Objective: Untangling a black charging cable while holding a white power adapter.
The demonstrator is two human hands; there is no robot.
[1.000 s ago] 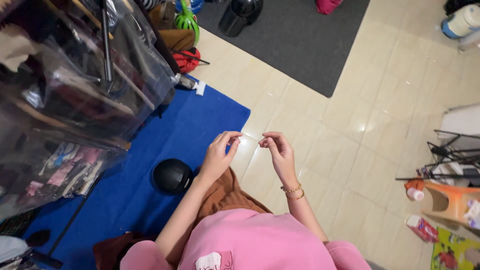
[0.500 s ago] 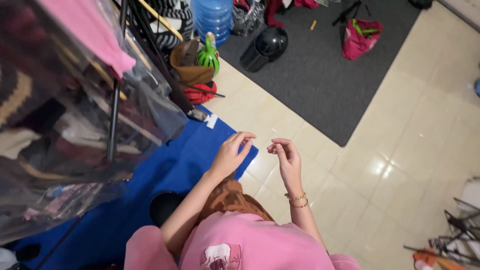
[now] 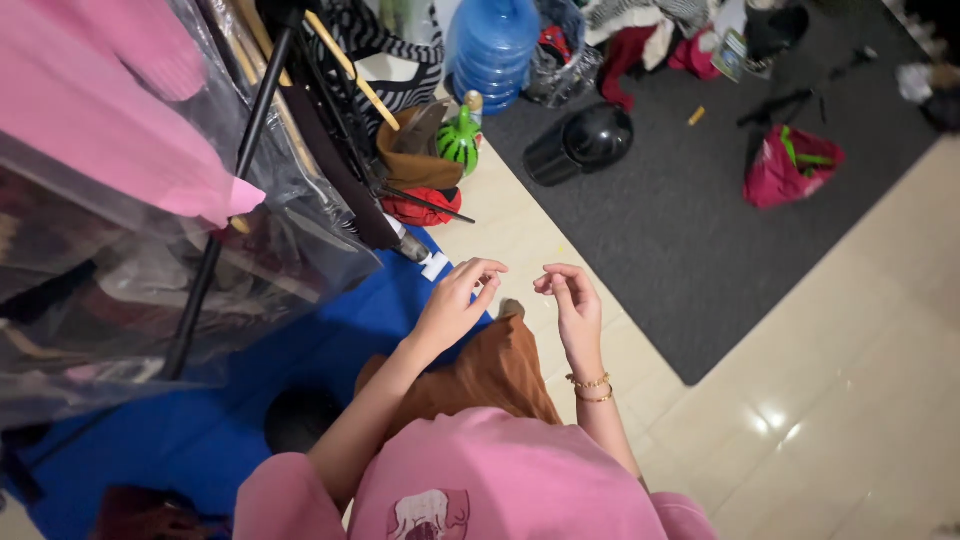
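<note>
Blue mat on pale tile floor, w/ a dark grey carpet beyond it. On the carpet: black helmet, magenta bag w/ green straps, heap of clothes; blue water jug at its edge. Left: clear plastic cover over hanging clothes on a black rack pole; green striped bottle & red cloth near its foot.

The left hand and right hand are raised near each other, fingers curled, above a brown cloth; a blue mat is seen beneath.
</note>
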